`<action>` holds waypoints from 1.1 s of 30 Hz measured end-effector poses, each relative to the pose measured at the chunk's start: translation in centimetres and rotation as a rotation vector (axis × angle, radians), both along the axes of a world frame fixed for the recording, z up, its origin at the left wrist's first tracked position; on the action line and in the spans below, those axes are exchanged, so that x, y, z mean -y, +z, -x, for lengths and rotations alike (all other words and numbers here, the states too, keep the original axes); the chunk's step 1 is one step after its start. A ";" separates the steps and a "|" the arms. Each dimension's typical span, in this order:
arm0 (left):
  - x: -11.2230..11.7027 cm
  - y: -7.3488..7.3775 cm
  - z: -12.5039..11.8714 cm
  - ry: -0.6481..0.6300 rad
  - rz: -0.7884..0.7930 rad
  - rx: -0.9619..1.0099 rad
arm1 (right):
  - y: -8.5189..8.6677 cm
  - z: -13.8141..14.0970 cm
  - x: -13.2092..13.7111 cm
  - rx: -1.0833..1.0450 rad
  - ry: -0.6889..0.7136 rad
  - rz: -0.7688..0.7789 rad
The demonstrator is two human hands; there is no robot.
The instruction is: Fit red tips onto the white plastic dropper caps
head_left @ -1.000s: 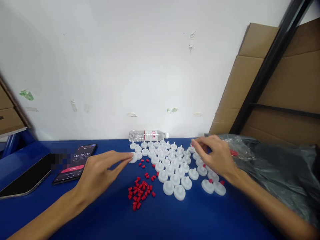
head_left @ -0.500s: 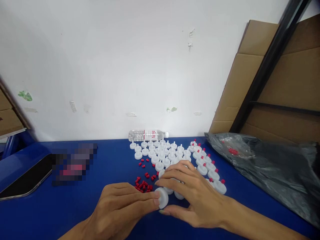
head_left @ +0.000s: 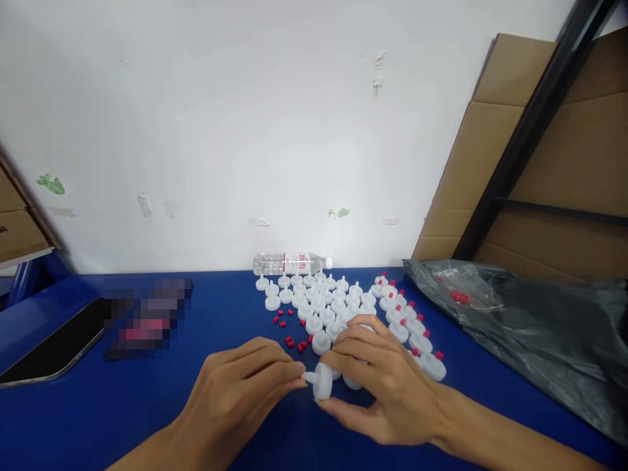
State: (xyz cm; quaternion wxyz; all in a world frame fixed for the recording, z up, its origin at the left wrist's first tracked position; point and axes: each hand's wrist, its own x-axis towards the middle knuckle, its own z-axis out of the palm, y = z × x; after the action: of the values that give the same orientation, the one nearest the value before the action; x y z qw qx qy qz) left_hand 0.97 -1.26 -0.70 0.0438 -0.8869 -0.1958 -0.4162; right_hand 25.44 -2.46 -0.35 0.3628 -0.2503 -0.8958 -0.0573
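Caps (head_left: pixel 324 304) lie on the table (head_left: pixel 220 314), bottle (head_left: pixel 292 263) behind, bag (head_left: pixel 530 327) right, phone (head_left: pixel 49 347) left.

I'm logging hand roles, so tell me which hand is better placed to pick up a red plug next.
Left, probably. The left hand only pinches the stem of the white cap, and its fingertips sit beside the loose red plugs. The right hand grips the cap's disc, farther from them.

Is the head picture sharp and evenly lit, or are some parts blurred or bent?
Head view: even soft light, no strong glare; a pixelated patch hides one item left of the hands; the black post leans from wide-angle distortion; the white cap is sharp.
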 end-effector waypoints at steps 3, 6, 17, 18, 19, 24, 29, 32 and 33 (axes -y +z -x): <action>-0.1 0.0 0.2 0.019 -0.060 -0.014 | -0.1 0.1 0.2 0.016 0.003 -0.011; -0.3 -0.3 0.5 0.011 -0.050 -0.071 | -0.4 0.4 0.6 0.023 0.005 -0.034; -0.2 -0.7 0.8 0.242 0.122 -0.163 | -0.1 0.2 0.2 -0.001 -0.068 -0.033; -0.1 -0.6 0.9 0.239 0.152 -0.166 | -0.1 0.2 0.2 -0.008 -0.072 -0.029; 0.1 -0.4 0.9 0.225 0.175 -0.179 | 0.0 0.2 0.2 -0.012 -0.075 -0.028; 0.6 0.0 0.6 0.097 0.234 -0.373 | -0.4 0.3 0.4 0.017 -0.059 -0.068; 0.7 0.1 0.4 0.053 0.266 -0.495 | -0.5 0.3 0.6 0.081 -0.052 -0.207; 1.2 0.3 0.3 0.041 0.281 -0.456 | -0.3 0.3 0.8 0.100 -0.053 -0.284; 1.4 0.4 0.2 0.039 0.278 -0.432 | -0.2 0.3 0.9 0.105 -0.052 -0.308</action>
State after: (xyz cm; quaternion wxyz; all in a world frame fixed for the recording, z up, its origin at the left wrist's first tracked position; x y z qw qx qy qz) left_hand 0.76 -2.62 -0.28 -0.0297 -0.9488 -0.2542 -0.1852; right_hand 25.11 -3.35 -0.54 0.3480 -0.2115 -0.8873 -0.2165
